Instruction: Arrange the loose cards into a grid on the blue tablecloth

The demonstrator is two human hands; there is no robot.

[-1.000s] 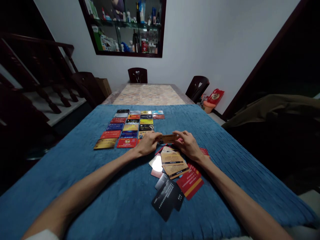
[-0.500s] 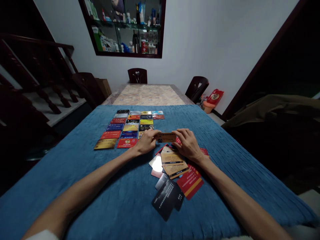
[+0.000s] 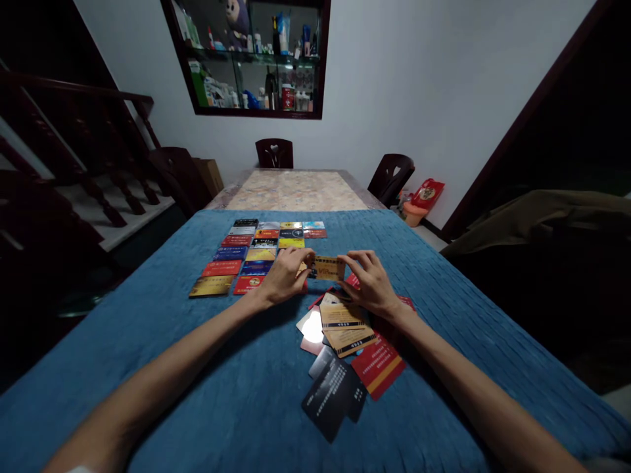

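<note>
Between my two hands a gold VIP card (image 3: 327, 268) is held up, its printed face toward me. My left hand (image 3: 286, 276) pinches its left end, and my right hand (image 3: 369, 281) pinches the right end. Below the right hand lies a loose, overlapping pile: tan cards (image 3: 349, 328), a red card (image 3: 378, 368), a black card (image 3: 327, 399) and others, one with bright glare. Left of the pile, cards lie side by side in columns, among them a gold card (image 3: 211, 286) and a blue card (image 3: 231, 253). My left hand hides part of these columns.
A blue cloth (image 3: 207, 374) covers the near part of the table, and a patterned tabletop (image 3: 300, 189) shows beyond it. Dark chairs (image 3: 274, 154) stand around the far end. Brown fabric (image 3: 537, 220) hangs at the right.
The gold card has tilted up, so its VIP print now faces me more fully. Both hands still grip its ends. The whole view has shifted slightly.
</note>
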